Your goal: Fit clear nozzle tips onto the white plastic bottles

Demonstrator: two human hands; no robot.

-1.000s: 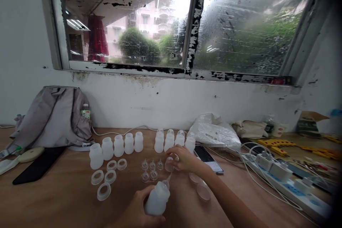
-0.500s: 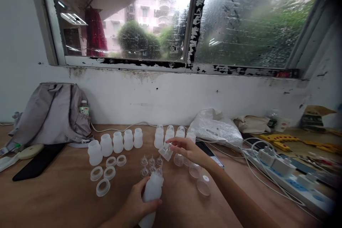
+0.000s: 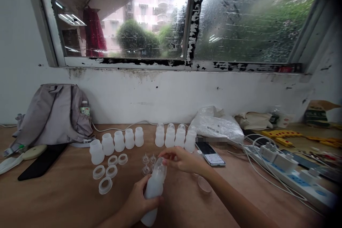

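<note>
My left hand is wrapped round a milky white baby bottle, tilted with its top away from me. My right hand pinches a clear cap that sits over the bottle's teat end; whether it is fully seated I cannot tell. Just beyond the bottle lie several clear teats, some hidden behind my right fingers. Several white collar rings rest on the table to the left. A clear cap lies partly behind my right forearm, which hides others near it.
Open bottle bodies stand in a row at the back left. Several capped bottles stand at the back centre. A phone, a plastic bag and a power strip with cables are on the right. A grey backpack sits at the left.
My right hand has brought the clear cap down and left onto the top of the bottle. My left hand still holds the bottle in nearly the same place. The view has shifted slightly.
</note>
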